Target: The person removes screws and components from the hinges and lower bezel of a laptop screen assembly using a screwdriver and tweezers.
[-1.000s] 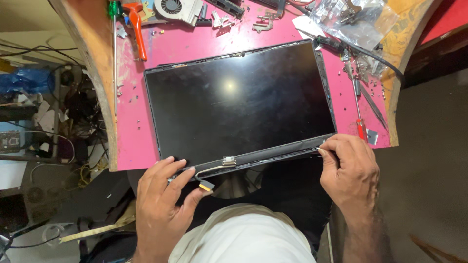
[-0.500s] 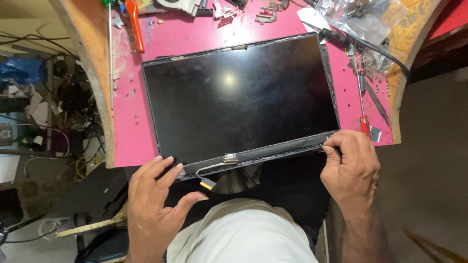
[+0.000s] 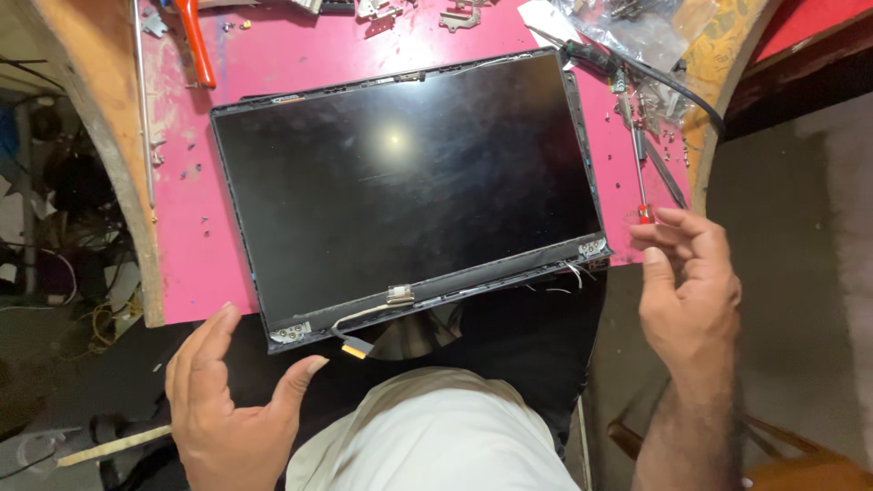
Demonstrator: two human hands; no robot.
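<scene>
A black laptop screen panel (image 3: 400, 182) in its lid frame lies flat on the pink table top (image 3: 195, 245), its near edge hanging over the table's front. A thin cable with a yellow connector (image 3: 353, 349) dangles from that edge. My left hand (image 3: 227, 400) hovers open just below the panel's near left corner, fingers spread, touching nothing. Off the panel's near right corner, my right hand (image 3: 691, 277) is lifted with fingers loosely curled and holds nothing.
A red-handled screwdriver (image 3: 637, 155) lies right of the panel, close to my right hand. An orange-handled tool (image 3: 195, 45) sits at the back left. Loose hinges and screws, a plastic bag (image 3: 637, 27) and a black cable (image 3: 673, 86) clutter the back right. My lap is below.
Both hands have let go of the panel's near edge and pulled back from it. The view has shifted, so the panel sits further right in frame.
</scene>
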